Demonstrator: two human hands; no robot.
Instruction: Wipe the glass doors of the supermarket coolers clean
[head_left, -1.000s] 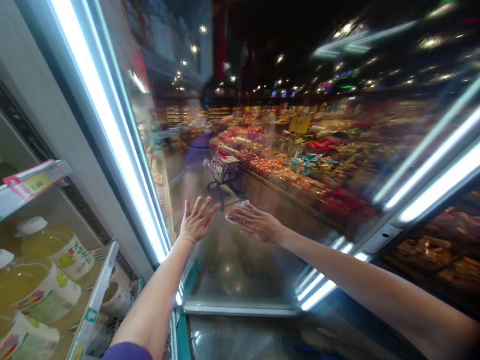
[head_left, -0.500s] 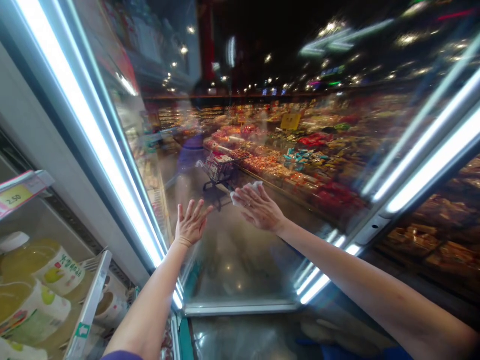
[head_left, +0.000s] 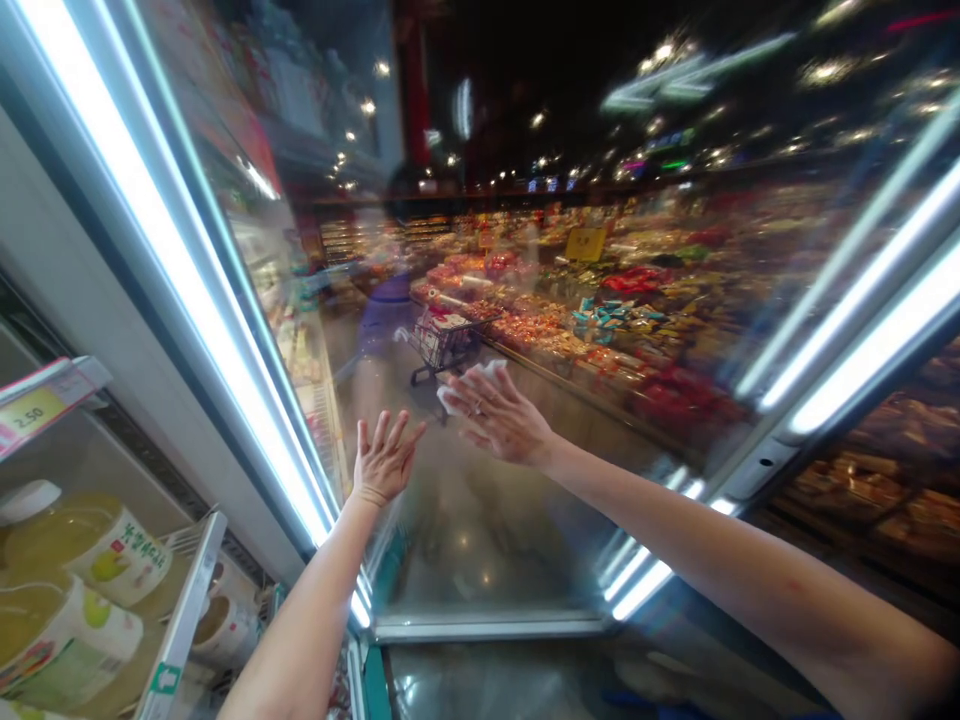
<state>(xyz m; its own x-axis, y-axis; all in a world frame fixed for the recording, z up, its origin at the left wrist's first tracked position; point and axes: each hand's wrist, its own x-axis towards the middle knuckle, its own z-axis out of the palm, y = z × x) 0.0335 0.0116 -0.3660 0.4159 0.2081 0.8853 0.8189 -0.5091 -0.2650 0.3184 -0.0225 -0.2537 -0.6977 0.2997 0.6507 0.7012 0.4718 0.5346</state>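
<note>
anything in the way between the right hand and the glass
Only the white cloth: it lies under the fingers of the right hand, on the side facing the glass, its edge showing past the fingertips. Nothing else visible stands between them.

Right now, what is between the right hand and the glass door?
A white cloth or tissue: in the head view its edges show past the right hand, against the glass door.

yellowish bottles [head_left: 120, 560] | price tag 2.50 [head_left: 36, 410] | shopping cart [head_left: 444, 346] | yellow sign [head_left: 586, 244]
</note>
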